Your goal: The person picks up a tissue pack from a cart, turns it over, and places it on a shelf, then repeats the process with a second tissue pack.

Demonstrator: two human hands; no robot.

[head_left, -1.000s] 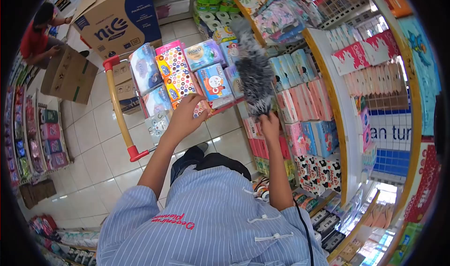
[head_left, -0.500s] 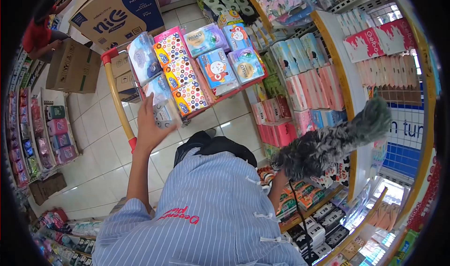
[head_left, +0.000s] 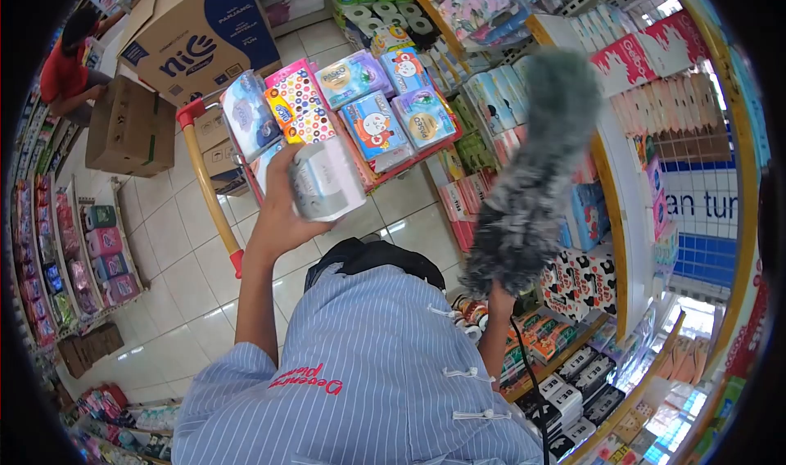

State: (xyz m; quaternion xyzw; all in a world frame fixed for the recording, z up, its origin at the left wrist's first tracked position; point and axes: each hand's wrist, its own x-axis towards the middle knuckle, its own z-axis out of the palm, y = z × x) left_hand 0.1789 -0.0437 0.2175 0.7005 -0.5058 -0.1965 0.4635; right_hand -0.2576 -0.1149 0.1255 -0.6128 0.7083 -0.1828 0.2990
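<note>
Trolley handle (head_left: pixel 214 188): runs down the trolley's left edge.
My left hand (head_left: pixel 282 219): half open, thumb and fingers gripping the white pack (head_left: pixel 327 180).
White pack: tilted, over the trolley's near edge.
My right hand (head_left: pixel 500 301): closed round the grey duster (head_left: pixel 532 178)'s lower end.
Grey duster: slants up before the shelves (head_left: pixel 618 244).

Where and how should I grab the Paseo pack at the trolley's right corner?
I'd take the Paseo pack by its outer right corner, from above and the right, fingers over the top, thumb on the side nearest the wearer. It lies flat, with the bear-print pack at its left. Needs a free hand: left hand holds a white pack, right a fluffy duster.
</note>
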